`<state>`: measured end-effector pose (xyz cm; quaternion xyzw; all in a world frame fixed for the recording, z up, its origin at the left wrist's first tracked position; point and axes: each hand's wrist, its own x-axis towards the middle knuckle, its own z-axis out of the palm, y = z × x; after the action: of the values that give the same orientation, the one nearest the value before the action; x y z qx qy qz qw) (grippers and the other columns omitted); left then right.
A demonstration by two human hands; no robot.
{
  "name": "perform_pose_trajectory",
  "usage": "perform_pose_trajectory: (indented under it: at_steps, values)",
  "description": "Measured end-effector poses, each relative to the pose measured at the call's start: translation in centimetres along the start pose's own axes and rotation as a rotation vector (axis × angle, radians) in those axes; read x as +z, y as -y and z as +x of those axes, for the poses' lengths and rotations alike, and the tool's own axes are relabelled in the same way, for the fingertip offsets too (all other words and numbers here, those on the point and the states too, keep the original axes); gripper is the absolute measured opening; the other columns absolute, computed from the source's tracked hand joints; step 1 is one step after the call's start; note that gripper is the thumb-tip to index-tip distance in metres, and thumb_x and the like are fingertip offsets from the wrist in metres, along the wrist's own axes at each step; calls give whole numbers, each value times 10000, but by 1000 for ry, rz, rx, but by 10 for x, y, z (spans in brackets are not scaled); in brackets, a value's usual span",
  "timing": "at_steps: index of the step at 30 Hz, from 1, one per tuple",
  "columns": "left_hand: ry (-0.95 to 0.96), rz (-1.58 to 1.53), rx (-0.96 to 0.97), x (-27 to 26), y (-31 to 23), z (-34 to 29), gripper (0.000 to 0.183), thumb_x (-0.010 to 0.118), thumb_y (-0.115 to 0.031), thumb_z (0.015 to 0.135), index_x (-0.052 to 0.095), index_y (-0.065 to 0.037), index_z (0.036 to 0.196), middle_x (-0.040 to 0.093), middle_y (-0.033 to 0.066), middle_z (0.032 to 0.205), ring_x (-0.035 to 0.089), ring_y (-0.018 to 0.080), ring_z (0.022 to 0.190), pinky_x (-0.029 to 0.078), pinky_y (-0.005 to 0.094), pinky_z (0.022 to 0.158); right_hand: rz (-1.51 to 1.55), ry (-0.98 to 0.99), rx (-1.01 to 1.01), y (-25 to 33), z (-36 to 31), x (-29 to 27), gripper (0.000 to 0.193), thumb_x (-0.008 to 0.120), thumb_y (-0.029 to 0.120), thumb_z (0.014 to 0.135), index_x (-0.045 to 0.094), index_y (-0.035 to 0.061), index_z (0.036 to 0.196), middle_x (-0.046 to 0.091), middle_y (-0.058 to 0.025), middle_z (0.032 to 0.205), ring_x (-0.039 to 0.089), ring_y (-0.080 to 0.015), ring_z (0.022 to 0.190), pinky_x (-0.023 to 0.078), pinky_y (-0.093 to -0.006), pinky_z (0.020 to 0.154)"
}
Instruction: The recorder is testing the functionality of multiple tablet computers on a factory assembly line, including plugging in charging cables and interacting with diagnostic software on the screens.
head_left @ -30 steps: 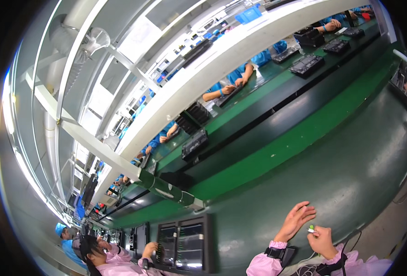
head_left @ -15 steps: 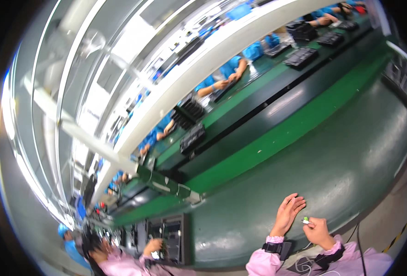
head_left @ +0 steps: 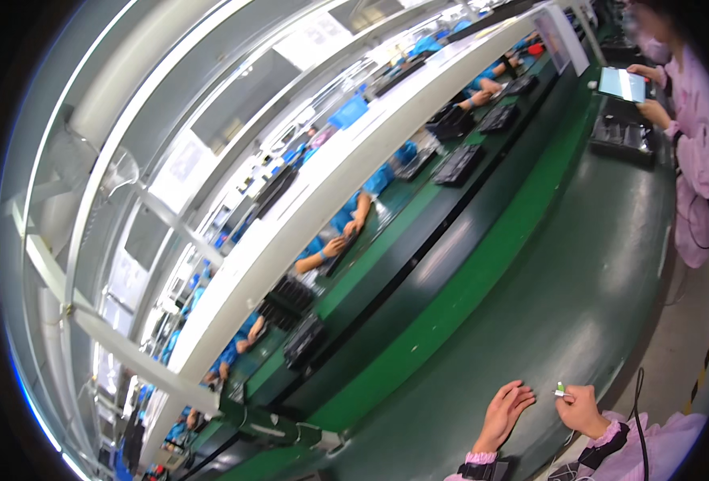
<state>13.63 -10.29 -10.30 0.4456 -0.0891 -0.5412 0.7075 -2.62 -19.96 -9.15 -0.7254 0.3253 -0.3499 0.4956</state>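
Observation:
Over the dark green bench (head_left: 563, 297), at the lower right, are both of my hands. My left hand (head_left: 505, 417) is open and empty, palm turned inward and fingers stretched out. Beside it, my right hand (head_left: 580, 413) pinches a small white-and-green piece (head_left: 560, 390) between thumb and fingers; its exact kind is too small to tell. The piece points toward my left hand, apart from it. Black straps circle both wrists below pink cuffs, and a thin white cable (head_left: 564, 471) lies near the right forearm.
A co-worker in pink (head_left: 699, 160) at the far right holds a flat, light-blue panel (head_left: 620, 84) above a black tray (head_left: 623, 143). Across a long dark strip, people in blue handle parts beside black trays (head_left: 303, 341). A pale beam (head_left: 142, 365) slants down at left. A black cable (head_left: 640, 425) hangs near my right arm.
The view has swung right: the co-worker with the panel comes into sight, and the pink-clothed person at lower left drops out. My hands sit lower in the picture, their poses much the same.

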Motion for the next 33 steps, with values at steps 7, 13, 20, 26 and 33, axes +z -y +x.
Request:
perform_pose_trajectory:
  at_steps: [7, 13, 20, 26, 33]
  values:
    - [-2, 52, 67, 6, 3, 0, 262, 465, -104, 930, 451, 31, 1155, 544, 179, 1080, 562, 254, 989, 460, 386, 924, -94, -9, -38, 0, 7, 2, 215, 589, 48, 680, 429, -11, 550, 434, -164, 475, 465, -294, 391, 353, -331, 409]
    - [-11, -2, 124, -7, 2, 3, 261, 474, -105, 928, 452, 28, 1151, 550, 174, 1060, 567, 257, 982, 468, 377, 911, -54, 13, 2, -3, 13, 18, 274, 576, 29, 670, 346, 10, 522, 379, -137, 457, 329, -132, 415, 303, -302, 407]
    - [24, 57, 77, -2, -2, 2, 312, 493, -148, 928, 422, 17, 1183, 543, 157, 1074, 577, 210, 964, 486, 330, 882, -90, 20, 7, -3, 11, 17, 300, 580, 24, 703, 330, 12, 536, 324, -65, 456, 293, -80, 469, 254, -291, 413]
    - [59, 24, 106, -9, 5, 1, 327, 504, -180, 927, 423, -2, 1188, 539, 140, 1079, 573, 196, 964, 486, 315, 866, -106, 33, -19, -13, 9, 20, 357, 574, -12, 722, 262, 23, 552, 280, -43, 481, 251, -90, 480, 212, -308, 423]
    - [111, 35, 135, -12, 11, 7, 308, 498, -205, 932, 429, -37, 1181, 538, 102, 1062, 568, 164, 945, 481, 294, 849, 14, 58, 66, -33, 9, 17, 377, 571, -49, 729, 237, 46, 584, 249, 16, 536, 226, -74, 501, 186, -286, 433]
